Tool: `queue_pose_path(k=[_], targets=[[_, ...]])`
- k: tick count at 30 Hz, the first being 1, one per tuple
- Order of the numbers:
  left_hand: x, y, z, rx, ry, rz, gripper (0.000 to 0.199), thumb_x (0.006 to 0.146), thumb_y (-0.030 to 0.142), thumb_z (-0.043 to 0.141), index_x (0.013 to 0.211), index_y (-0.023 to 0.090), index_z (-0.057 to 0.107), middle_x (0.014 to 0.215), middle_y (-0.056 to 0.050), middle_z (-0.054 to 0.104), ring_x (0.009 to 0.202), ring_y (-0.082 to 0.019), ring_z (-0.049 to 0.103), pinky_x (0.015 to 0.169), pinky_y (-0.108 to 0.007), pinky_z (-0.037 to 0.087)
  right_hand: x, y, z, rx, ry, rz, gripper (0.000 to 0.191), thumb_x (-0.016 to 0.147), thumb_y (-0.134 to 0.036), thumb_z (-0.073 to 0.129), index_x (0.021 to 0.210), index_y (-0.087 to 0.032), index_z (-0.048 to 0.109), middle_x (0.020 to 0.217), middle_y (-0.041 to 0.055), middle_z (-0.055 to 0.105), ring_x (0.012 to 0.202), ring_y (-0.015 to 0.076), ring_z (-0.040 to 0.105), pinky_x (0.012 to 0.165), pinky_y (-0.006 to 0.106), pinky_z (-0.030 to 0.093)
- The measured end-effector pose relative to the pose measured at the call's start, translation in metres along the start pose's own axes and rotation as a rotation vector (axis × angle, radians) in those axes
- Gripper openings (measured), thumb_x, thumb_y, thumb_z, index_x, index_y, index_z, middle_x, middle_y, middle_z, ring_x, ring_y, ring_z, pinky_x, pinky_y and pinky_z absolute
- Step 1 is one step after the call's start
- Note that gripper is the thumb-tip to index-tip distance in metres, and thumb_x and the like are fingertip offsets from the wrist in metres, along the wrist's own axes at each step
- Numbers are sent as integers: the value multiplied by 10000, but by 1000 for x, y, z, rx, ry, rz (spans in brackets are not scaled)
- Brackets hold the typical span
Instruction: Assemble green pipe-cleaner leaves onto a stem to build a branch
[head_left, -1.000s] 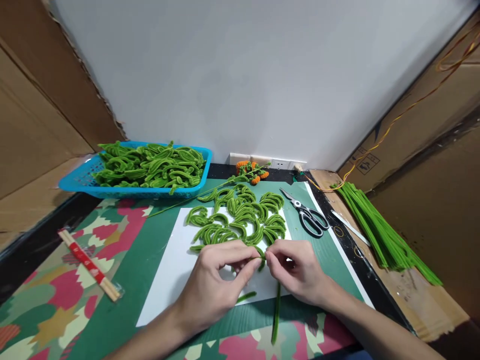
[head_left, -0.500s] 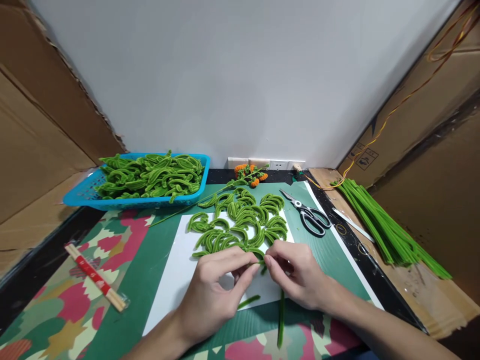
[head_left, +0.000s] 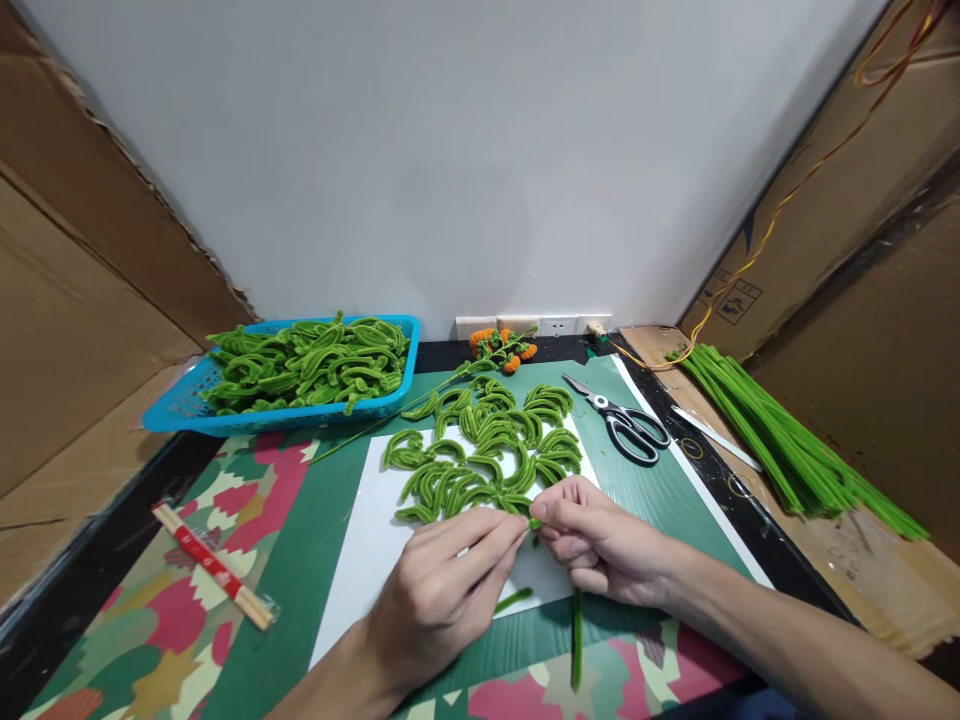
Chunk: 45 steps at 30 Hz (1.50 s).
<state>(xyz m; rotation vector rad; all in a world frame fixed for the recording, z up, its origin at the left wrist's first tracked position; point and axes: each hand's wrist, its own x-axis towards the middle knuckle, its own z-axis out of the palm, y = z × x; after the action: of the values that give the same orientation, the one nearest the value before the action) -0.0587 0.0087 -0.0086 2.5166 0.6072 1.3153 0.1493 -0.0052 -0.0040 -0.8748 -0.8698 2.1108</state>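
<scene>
My left hand (head_left: 450, 580) and my right hand (head_left: 600, 540) meet over the white paper (head_left: 360, 560), fingertips pinched together. Between them is a short piece of green pipe cleaner (head_left: 534, 523), mostly covered by the fingers. Just beyond lie many curved green pipe-cleaner pieces (head_left: 480, 450), bunched in small groups. A short straight pipe-cleaner piece (head_left: 514, 600) rests near the paper's front edge, beside my left hand. Below my right hand a longer green pipe cleaner (head_left: 577, 645) points toward me; its far end is hidden by the hand.
A blue basket (head_left: 300, 420) heaped with bent green pieces stands back left. Orange flowers on a green stem (head_left: 506, 350) lie near the wall sockets. Black-handled scissors (head_left: 630, 430) and a bundle of straight green pipe cleaners (head_left: 780, 440) are right. Wrapped chopsticks (head_left: 214, 565) lie left.
My left fingers have closed in, and my right hand has turned, its fingers now curled around the small piece. The whole view has shifted slightly.
</scene>
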Motion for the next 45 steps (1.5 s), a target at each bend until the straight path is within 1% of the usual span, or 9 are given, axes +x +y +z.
queue_pose_path(k=[8, 13, 17, 24, 30, 32, 36, 41, 45], targets=[[16, 13, -10, -455, -148, -653, 178, 979, 250, 703, 832, 173, 767, 701, -3, 628, 559, -106, 579, 512, -207, 451, -12, 2, -7, -1082, 99, -797, 83, 1043, -176, 513, 981, -195, 564, 685, -60, 464, 552, 99, 376, 519, 239, 289], [17, 12, -9, -894, -268, -971, 325, 932, 419, 769, 768, 144, 718, 606, 27, 553, 395, -69, 488, 366, -172, 324, -10, 5, -14, -1501, 139, -1187, 174, 1017, -102, 449, 944, -211, 564, 665, -23, 532, 518, 139, 416, 502, 294, 277], [17, 12, -6, -846, -227, -950, 312, 936, 410, 766, 791, 134, 747, 645, 14, 565, 404, -67, 503, 373, -174, 345, -13, 6, -6, -1235, 176, -972, 168, 1015, -141, 528, 870, -206, 584, 615, -52, 491, 488, 98, 385, 483, 257, 276], [17, 19, -7, -366, -102, -591, 192, 975, 206, 700, 809, 177, 792, 636, -11, 642, 562, -121, 592, 510, -206, 457, -10, 6, 15, -372, 181, -379, 401, 901, -431, 784, 688, -196, 540, 505, -90, 412, 428, 47, 275, 396, 196, 196], [1, 9, -3, -24, 19, -22, 364, 904, -51, 651, 1169, 171, 765, 911, -71, 793, 777, -171, 743, 744, -244, 594, -3, 5, 12, 30, 109, -46, 550, 798, -573, 851, 664, -238, 437, 451, -147, 322, 374, 28, 105, 320, 180, 103], [1, 9, -2, -48, 14, -93, 320, 921, -31, 651, 1139, 172, 768, 878, -63, 779, 742, -159, 728, 712, -233, 586, -4, 3, 11, -62, 96, -86, 508, 824, -524, 837, 659, -232, 455, 445, -137, 343, 364, 31, 140, 327, 186, 128], [9, 16, 0, -295, -45, -573, 78, 957, 183, 722, 918, 189, 789, 743, -21, 723, 581, -121, 635, 537, -203, 523, -7, 3, 6, -397, 181, -354, 351, 890, -372, 785, 708, -188, 549, 560, -86, 430, 481, 54, 306, 435, 192, 228], [14, 17, 3, -661, -103, -981, 273, 954, 425, 739, 888, 162, 771, 634, -4, 684, 433, -92, 546, 396, -178, 439, -11, 3, -1, -676, 240, -489, 278, 997, -363, 665, 800, -194, 566, 648, -64, 445, 577, 93, 371, 521, 226, 285], [14, 10, 4, -803, -126, -1083, 377, 926, 502, 762, 826, 139, 736, 522, 8, 631, 367, -79, 506, 358, -158, 397, -12, -2, -4, -935, 180, -543, 213, 1049, -318, 559, 875, -198, 581, 683, -55, 487, 590, 104, 411, 558, 239, 319]])
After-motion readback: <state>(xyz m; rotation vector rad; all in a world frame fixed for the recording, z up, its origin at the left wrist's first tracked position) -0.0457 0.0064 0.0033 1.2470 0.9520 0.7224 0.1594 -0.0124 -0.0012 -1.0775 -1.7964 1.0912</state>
